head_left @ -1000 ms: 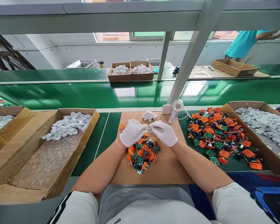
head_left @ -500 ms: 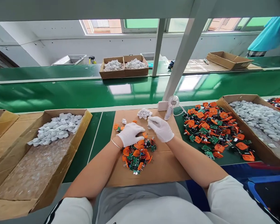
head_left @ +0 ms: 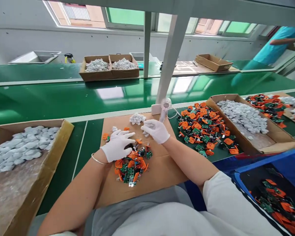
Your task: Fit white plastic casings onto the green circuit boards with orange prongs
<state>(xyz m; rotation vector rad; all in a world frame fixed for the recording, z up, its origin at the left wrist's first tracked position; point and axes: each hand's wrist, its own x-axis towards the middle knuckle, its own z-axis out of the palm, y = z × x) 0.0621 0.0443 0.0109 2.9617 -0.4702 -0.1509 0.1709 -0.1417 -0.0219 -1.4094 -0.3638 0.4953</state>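
Note:
My left hand, in a white glove, hovers over the top left of a small pile of orange plastic parts and green circuit boards. Its fingers are stretched and spread, and I see nothing held in them. My right hand, gloved too, has its fingers curled and pinched together just right of a little heap of white pieces. A small white piece shows under those fingertips, partly hidden by them. All this is on a flat cardboard sheet.
A box of white pieces stands left. Right are a larger pile of orange-and-green parts, another cardboard box and a blue bin. A small clear fan stands behind my right hand. Someone in blue is at the far right.
The view has turned to the right, so the bench appears shifted left. My left hand's fingers have spread wider and moved back slightly; my right hand stays pinched near the white heap.

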